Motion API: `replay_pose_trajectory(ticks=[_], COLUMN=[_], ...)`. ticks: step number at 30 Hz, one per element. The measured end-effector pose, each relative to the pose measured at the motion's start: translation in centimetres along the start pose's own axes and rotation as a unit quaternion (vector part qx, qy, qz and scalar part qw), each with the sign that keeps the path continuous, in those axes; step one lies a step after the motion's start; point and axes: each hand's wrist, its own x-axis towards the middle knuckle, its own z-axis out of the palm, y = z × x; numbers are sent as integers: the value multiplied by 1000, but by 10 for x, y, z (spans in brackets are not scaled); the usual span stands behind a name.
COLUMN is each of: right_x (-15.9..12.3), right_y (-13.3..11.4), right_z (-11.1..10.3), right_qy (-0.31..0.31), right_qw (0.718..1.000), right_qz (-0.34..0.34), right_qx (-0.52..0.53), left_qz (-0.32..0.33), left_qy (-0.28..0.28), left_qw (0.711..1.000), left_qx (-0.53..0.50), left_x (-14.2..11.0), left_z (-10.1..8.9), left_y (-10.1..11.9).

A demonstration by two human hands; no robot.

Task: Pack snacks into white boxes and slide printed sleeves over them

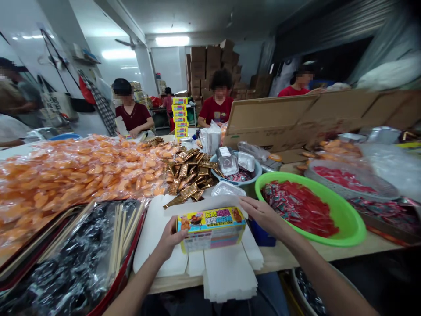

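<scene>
Left grip (pixel 170 239) is closed on the left end of the printed box (pixel 213 228), thumb across the front; whether the right grip (pixel 263 215) pinches anything, I cannot tell. On the desk (pixel 287 259) side nearest me, the box lies over flat white cartons (pixel 226 274). I judge it light, slick card, stiff at the folds, easily dented mid-panel: I'd take its 2 ends. Its white flap (pixel 210 204) should bend easily.
</scene>
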Motion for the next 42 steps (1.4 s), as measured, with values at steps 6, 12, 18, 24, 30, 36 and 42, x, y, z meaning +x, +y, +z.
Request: replay_pose_trajectory(ticks=[6,12,18,24,30,36,42], right_x=[-3,-4,-20,-38,-28,-26,-27], right_y=[-1,-5,2,40,52,51,52], right_z=[0,-2,9,35,44,43,45], right_qy=[-78,-89,-46,60,80,86,90], right_qw=[993,990,997,997,992,993,993], right_qz=[55,88,41,-42,-94,-85,-73], right_qx=[64,60,39,-18,7,20,40], left_qz=[-3,1,0,65,79,41,109], left_qy=[-3,0,12,74,102,94,117], left_qw=[1000,1000,1000,995,904,750,703], left_qx=[-5,5,5,-18,408,654,693], left_x=[-2,-1,-2,-11,-11,-12,-24], left_z=[-2,-4,2,13,-4,24,29], left_y=[-4,-3,-2,11,81,97,73])
